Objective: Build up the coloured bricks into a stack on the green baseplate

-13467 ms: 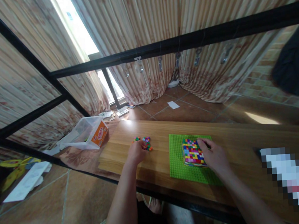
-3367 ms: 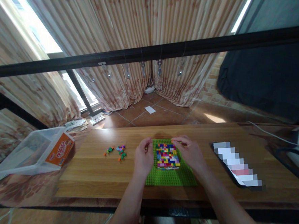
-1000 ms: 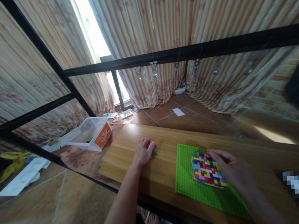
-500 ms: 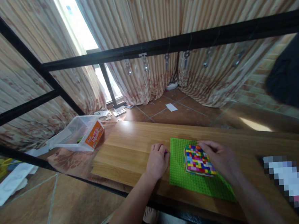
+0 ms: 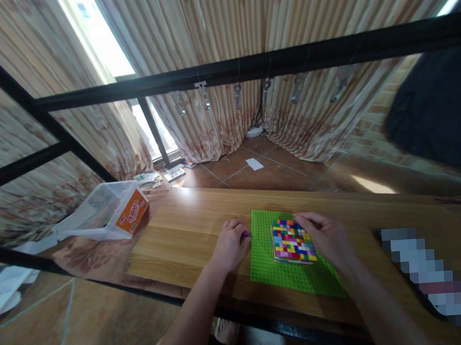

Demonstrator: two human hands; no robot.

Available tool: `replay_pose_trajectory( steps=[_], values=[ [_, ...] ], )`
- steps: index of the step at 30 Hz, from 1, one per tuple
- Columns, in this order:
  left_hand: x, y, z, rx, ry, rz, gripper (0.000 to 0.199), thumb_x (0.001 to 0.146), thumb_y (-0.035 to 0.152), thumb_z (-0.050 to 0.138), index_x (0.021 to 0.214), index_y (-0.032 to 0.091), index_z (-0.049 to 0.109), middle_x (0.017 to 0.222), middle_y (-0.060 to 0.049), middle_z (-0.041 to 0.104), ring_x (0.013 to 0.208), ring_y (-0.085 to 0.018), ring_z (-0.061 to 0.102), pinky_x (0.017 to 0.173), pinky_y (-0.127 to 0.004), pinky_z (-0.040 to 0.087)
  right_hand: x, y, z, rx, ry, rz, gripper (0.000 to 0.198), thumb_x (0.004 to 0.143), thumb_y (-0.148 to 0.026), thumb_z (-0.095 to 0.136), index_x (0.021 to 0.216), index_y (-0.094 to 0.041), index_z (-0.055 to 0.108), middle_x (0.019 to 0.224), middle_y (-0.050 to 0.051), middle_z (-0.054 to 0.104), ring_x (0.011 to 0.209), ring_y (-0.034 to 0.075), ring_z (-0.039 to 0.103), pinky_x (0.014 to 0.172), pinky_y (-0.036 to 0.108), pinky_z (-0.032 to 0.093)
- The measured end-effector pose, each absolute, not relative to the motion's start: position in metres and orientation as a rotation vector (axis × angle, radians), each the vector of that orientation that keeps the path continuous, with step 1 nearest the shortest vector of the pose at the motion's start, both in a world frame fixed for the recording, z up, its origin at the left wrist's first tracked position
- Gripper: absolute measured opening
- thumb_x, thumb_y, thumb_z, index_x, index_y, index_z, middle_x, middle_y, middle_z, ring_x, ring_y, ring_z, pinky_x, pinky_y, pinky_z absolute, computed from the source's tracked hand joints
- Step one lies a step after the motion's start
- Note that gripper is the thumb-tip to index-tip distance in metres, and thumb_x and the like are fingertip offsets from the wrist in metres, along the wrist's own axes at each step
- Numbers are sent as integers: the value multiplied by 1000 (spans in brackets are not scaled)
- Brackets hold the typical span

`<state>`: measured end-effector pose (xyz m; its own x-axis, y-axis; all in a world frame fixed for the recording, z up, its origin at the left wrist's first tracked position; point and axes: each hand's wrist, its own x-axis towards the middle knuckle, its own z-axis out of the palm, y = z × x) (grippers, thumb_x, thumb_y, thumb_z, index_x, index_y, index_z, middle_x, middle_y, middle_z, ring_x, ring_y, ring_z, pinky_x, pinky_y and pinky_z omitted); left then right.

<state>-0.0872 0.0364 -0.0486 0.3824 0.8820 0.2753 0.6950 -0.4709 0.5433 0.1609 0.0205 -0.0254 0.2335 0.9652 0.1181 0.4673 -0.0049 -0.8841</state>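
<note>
A low block built of many small coloured toy bricks [image 5: 292, 240] sits on a green studded baseplate [image 5: 268, 274] on the wooden table. My right hand [image 5: 326, 237] is at the block's far right corner, thumb and fingertips pinched together and touching it. Whether a small brick is between those fingertips is hidden. Just left of the baseplate, my left hand [image 5: 232, 243] rests on the table with its fingers curled. A small purple brick [image 5: 244, 234] peeks out from between thumb and fingers there.
A clear plastic bin [image 5: 97, 233] with an orange label stands left of the table [image 5: 172, 243]. A dark-edged device with a blurred-out screen [image 5: 424, 270] lies at the right. Black metal bars [image 5: 209, 79] with hanging clips cross beyond the table, before curtains [image 5: 221, 27].
The whole view has shifted, so table, bin and hands appear further left. Both hands keep nearly the same places relative to the baseplate and brick block.
</note>
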Motion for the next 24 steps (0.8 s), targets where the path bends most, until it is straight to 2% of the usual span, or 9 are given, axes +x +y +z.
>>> replay_pose_trajectory(
  steps=[9, 12, 15, 18, 21, 24],
  values=[
    [-88, 42, -46, 2337, 1398, 860, 5, 81, 14, 61, 83, 19, 63, 107, -8, 65, 105, -23, 57, 95, -42, 45, 163, 20, -25, -1568, -1352, 678, 31, 82, -47, 61, 88, -22, 77, 94, 6, 77, 87, 26, 70, 78, 37, 52],
    [-88, 44, -39, 2299, 1380, 948, 5, 84, 16, 58, 85, 19, 62, 103, -7, 65, 101, -21, 59, 91, -38, 47, 163, 20, -22, -1561, -1331, 640, 30, 82, -46, 61, 88, -21, 77, 92, 7, 77, 86, 26, 70, 77, 37, 52],
    [-85, 43, -29, 2175, 1386, 1010, 7, 88, 20, 54, 90, 20, 60, 92, -4, 65, 88, -18, 61, 81, -33, 49, 162, 20, -20, -1516, -1297, 616, 30, 82, -46, 61, 88, -21, 77, 92, 8, 77, 86, 26, 70, 75, 36, 52],
    [-78, 40, -21, 2002, 1342, 1061, 7, 87, 25, 58, 89, 20, 61, 83, -1, 64, 79, -15, 61, 74, -29, 48, 157, 19, -17, -1444, -1308, 635, 28, 83, -45, 61, 88, -21, 76, 94, 8, 76, 87, 25, 69, 78, 37, 51],
    [-64, 35, -15, 1835, 1215, 1132, 10, 84, 28, 63, 89, 20, 66, 84, -2, 66, 78, -15, 62, 71, -27, 49, 147, 16, -10, -1342, -1354, 694, 25, 83, -42, 62, 89, -22, 76, 93, 7, 76, 85, 23, 68, 78, 36, 51],
    [-50, 30, -11, 1767, 1064, 1178, 16, 84, 28, 64, 98, 22, 69, 91, -3, 68, 84, -15, 63, 77, -27, 50, 138, 10, -1, -1261, -1402, 744, 22, 83, -40, 63, 90, -22, 75, 90, 5, 75, 79, 20, 67, 73, 33, 51]
  ],
)
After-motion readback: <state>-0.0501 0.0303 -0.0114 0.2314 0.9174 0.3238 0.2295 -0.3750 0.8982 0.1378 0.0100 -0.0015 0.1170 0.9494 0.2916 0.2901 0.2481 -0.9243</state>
